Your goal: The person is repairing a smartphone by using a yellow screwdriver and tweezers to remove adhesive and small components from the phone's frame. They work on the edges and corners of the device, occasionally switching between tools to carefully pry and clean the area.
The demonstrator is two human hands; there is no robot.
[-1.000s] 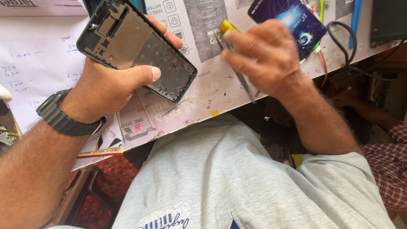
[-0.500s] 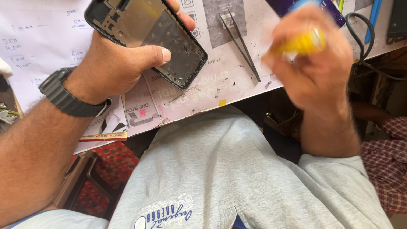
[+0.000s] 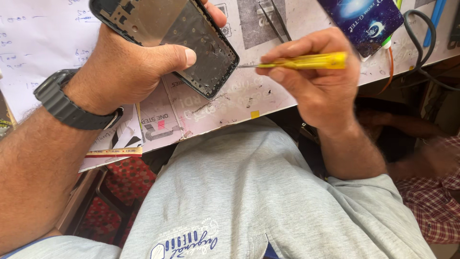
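So left hand [image 3: 127,72] is gripping an opened phone frame [image 3: 177,36] above the worktable [image 3: 230,103], right hand [image 3: 318,79] pinching a yellow-handled screwdriver [image 3: 299,61], tip right at the frame's lower corner. Tweezers [image 3: 273,19] lie behind.

left hand [image 3: 127,67] clenched, right hand [image 3: 318,79] pinching — wrists raised

A dark blue rectangular package [image 3: 362,21] lies on the table's far edge.

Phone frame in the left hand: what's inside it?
The phone frame is an open shell: a bare dull metal plate and dark, scuffed inner edges. Its upper part is out of view, and the left hand covers one side.
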